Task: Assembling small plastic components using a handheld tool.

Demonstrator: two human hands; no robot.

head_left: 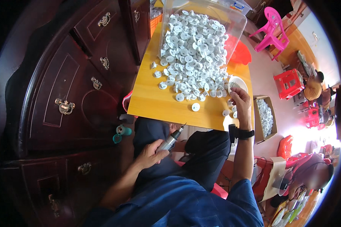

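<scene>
My left hand (150, 156) is wrapped round a grey and black electric screwdriver (165, 144), held over my lap with its thin bit pointing up toward the table edge. At the table's right side, my right hand (241, 101) reaches to a small white bowl (244, 84) of tiny metallic pieces, perhaps screws. Its fingertips are pinched together at the bowl's near edge; what they hold is too small to make out. A few white round plastic parts (226, 113) lie beside that wrist. One white disc-like part (195, 107) sits alone near the table's front edge.
White plastic parts (193, 53) spill from a clear tub (236, 28) across the yellow table (147, 94). Behind the bowl is a red basin (241, 53). A carton of parts (259, 121) stands right, dark cabinets (75, 94) left. Other people work at far right.
</scene>
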